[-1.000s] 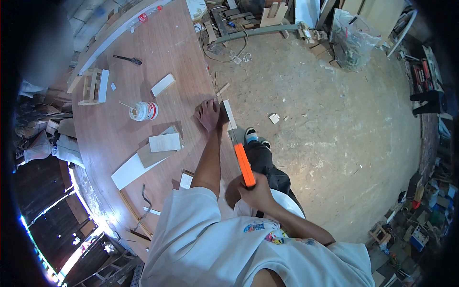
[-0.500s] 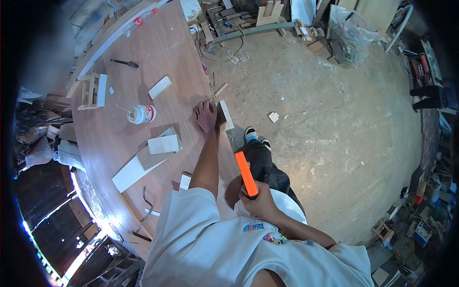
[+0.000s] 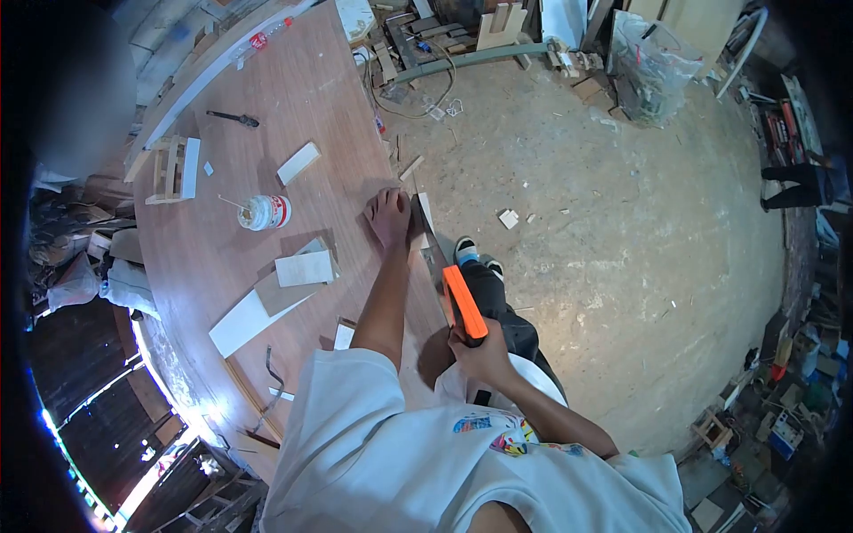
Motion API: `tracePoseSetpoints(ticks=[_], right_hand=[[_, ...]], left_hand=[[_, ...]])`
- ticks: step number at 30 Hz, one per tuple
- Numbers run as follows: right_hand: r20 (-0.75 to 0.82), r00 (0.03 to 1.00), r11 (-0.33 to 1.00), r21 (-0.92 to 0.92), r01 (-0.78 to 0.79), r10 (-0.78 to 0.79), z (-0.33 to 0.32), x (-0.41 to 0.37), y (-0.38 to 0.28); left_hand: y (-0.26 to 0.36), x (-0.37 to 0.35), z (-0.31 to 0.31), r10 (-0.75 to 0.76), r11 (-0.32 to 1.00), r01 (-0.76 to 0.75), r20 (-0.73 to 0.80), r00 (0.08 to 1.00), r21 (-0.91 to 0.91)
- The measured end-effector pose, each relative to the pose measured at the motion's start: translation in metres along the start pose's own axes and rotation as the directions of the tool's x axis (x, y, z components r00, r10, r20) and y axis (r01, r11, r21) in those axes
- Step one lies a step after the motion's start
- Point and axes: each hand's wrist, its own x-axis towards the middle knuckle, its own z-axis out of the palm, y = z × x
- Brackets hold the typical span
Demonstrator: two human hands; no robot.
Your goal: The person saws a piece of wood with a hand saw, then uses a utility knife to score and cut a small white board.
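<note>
My right hand is wrapped round the handle of a handsaw, orange and black. Its thin dark blade runs forward to the table's edge, against a small white-faced wooden board. My left hand rests on the tabletop with fingers curled, its thumb side gripping the board at the edge. Part of that board is hidden by the hand and blade. To the left of my forearm, a white-faced block lies over a longer white board.
On the wooden table are a glue jar with a stick, another white block, a dark tool and a small wooden frame. Wood scraps dot the floor. Another person's legs show at the far right.
My right hand and the saw have shifted slightly right and forward, and the blade now shows across the board. My left hand stays nearly in place.
</note>
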Motion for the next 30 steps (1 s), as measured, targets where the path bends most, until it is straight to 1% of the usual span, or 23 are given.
tracePoseSetpoints(ticks=[1,2,4,6,8,9,10,11,13,15,17,18,20,22,24,25,27,28,29,30], right_hand=[[0.012,0.995,0.995,0.008,-0.101,0.101,-0.002,0.000,-0.001],[0.012,0.995,0.995,0.010,-0.098,0.098,0.003,0.007,-0.002],[-0.047,0.984,0.985,0.001,0.171,-0.171,0.020,0.034,0.001],[-0.082,0.995,0.997,-0.044,0.057,-0.061,0.033,0.082,0.037],[-0.058,0.997,0.996,-0.077,0.046,-0.051,0.029,0.098,0.019],[-0.040,0.999,0.994,-0.110,0.020,-0.024,0.028,0.098,0.010],[-0.039,0.999,0.994,-0.109,0.005,-0.009,0.027,0.084,0.006],[-0.016,1.000,0.997,-0.071,0.004,-0.005,0.025,0.063,0.000],[0.018,1.000,1.000,-0.029,0.001,-0.001,0.015,0.017,-0.015],[0.031,0.999,1.000,-0.023,-0.008,0.009,0.004,-0.018,-0.026],[0.011,1.000,0.998,0.066,0.013,-0.014,-0.004,-0.028,-0.029],[0.004,1.000,0.997,0.071,0.013,-0.013,-0.001,-0.021,-0.024],[-0.045,0.992,0.993,-0.025,0.120,-0.121,0.008,0.021,0.000],[-0.053,0.994,0.992,-0.087,0.093,-0.098,0.021,0.081,0.029],[-0.024,0.992,0.989,-0.085,0.118,-0.120,0.028,0.112,0.017],[-0.025,0.993,0.991,-0.078,0.111,-0.114,0.032,0.109,0.011],[-0.076,0.996,0.996,-0.077,0.044,-0.050,0.033,0.094,-0.001],[-0.056,0.993,0.993,-0.061,0.102,-0.106,0.028,0.078,-0.002],[-0.035,0.987,0.987,-0.042,0.155,-0.157,0.021,0.048,0.000],[-0.020,0.996,0.996,-0.023,0.085,-0.086,0.013,0.018,-0.006]], left_hand=[[-0.001,-0.001,0.001,-0.027,0.999,0.028,-0.017,0.999,0.044],[-0.002,0.000,0.004,-0.025,0.999,0.026,-0.020,0.999,0.045],[0.009,0.000,-0.006,-0.116,0.993,0.117,-0.013,0.993,0.036],[0.013,-0.002,-0.009,-0.120,0.993,0.120,-0.020,0.993,0.002],[0.012,0.005,-0.012,-0.126,0.992,0.126,-0.034,0.991,-0.022],[0.012,0.006,-0.011,-0.095,0.995,0.098,-0.068,0.993,0.030],[0.011,-0.001,-0.010,-0.064,0.994,0.072,-0.088,0.994,0.081],[0.010,-0.004,-0.009,-0.070,0.994,0.076,-0.080,0.994,0.078],[0.011,0.000,-0.007,-0.060,0.986,0.086,-0.177,0.982,0.140],[0.002,-0.001,0.002,-0.054,0.988,0.077,-0.172,0.984,0.135],[-0.003,0.002,0.007,-0.035,0.989,0.059,-0.170,0.985,0.136],[-0.004,0.002,0.008,-0.049,0.989,0.070,-0.159,0.986,0.130],[-0.006,-0.004,0.012,-0.055,0.990,0.073,-0.140,0.989,0.123],[-0.013,-0.004,0.019,-0.069,0.998,0.069,-0.093,0.993,-0.006],[-0.008,0.006,0.010,-0.080,0.996,0.084,-0.104,0.991,0.034],[-0.003,0.006,0.003,-0.092,0.992,0.099,-0.095,0.991,0.072],[0.010,-0.002,-0.011,-0.130,0.980,0.139,-0.069,0.989,0.143],[0.016,0.002,-0.012,-0.148,0.973,0.158,-0.072,0.986,0.168],[0.016,0.002,-0.013,-0.129,0.982,0.142,-0.109,0.986,0.128],[0.011,0.001,-0.008,-0.133,0.981,0.146,-0.108,0.985,0.127]])
